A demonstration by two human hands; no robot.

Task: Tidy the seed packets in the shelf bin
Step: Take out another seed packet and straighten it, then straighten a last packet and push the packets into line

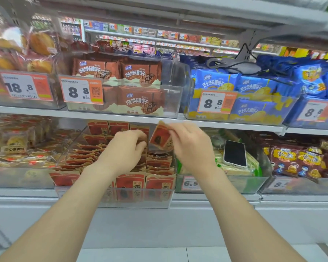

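Right hand (189, 146): a single lifted packet (160, 137) is being pinched at its right edge between curled fingers and thumb.
Lifted packet: it is being held tilted, clear of the rows below, just under the front edge of the upper shelf (45, 110); its print is being blurred by motion.
Left hand (127, 148): it is being reached into the middle of the bin, just left of the lifted packet, with fingers curled down onto packet tops; whether a packet is actually being gripped cannot be told.
Seed packets (157, 163): red-and-tan packets are being kept in rows running from near to far; the right and middle rows are standing fairly upright, while those at the left are leaning and fanning out untidily.
Shelf bin (140, 199): this clear plastic bin is being carried on the lower shelf (216, 197), its front wall facing the person, with both forearms passing over it.
Neighbouring bin (235, 184): it is being stood just right of the shelf bin, holding green-and-cream packs, with a price tag (190, 183) on its near wall.
Phone (235, 153): it is being left lying screen-up on those packs, near the right hand but apart from it.
Upper shelf: brown wafer packs (140, 72) are being displayed in a clear bin directly above the hands, and blue wafer packs (225, 84) to the right.
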